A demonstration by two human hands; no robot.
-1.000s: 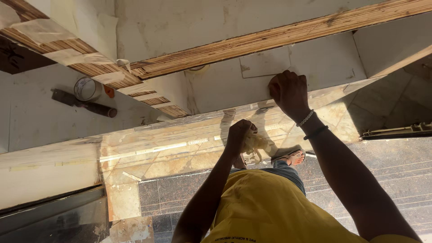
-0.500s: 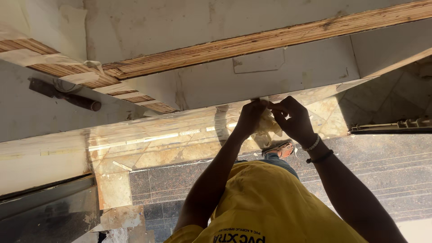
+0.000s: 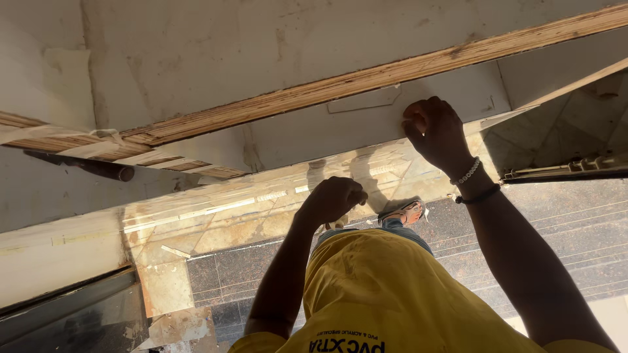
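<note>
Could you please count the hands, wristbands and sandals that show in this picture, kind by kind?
Hands: 2, the left hand and the right hand
Wristbands: 2, the white beaded wristband and the black wristband
Sandals: 1, the sandal
Total: 5

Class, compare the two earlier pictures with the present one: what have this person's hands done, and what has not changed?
Half a second ago both hands met at the lower edge of the white panel. Now the right hand has moved back up against the panel, where it pressed a second ago, and the left hand has dropped away, closed in a fist. What it holds is hidden. The plywood edge and tiled floor are unchanged.
</note>
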